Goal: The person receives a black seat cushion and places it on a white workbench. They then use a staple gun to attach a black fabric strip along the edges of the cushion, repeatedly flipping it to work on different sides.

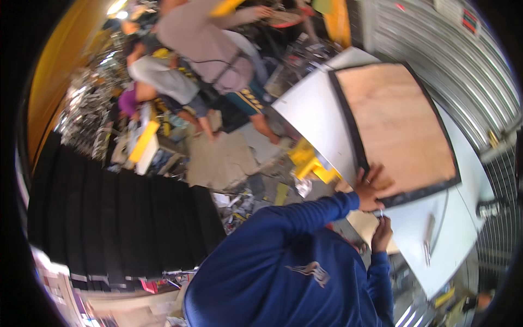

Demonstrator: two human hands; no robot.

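A plywood board (392, 120) in a black frame (348, 125) lies on a large white panel (316, 109). My left hand (371, 188), in a blue sleeve, rests flat with fingers spread on the frame's near corner. Just below it, my right hand (381, 233) has its fingers curled around a small thin pale piece (381, 214) at the white panel's edge. What the piece is I cannot make out. My blue hooded top (294, 272) fills the lower middle of the view.
Other people (207, 49) sit or crouch on the cluttered floor beyond. A yellow object (308, 158) lies beside the white panel. A black ribbed sheet (120, 218) covers the left. A metal roller shutter (452, 60) stands at the right. A slim tool (429, 235) lies on the white panel.
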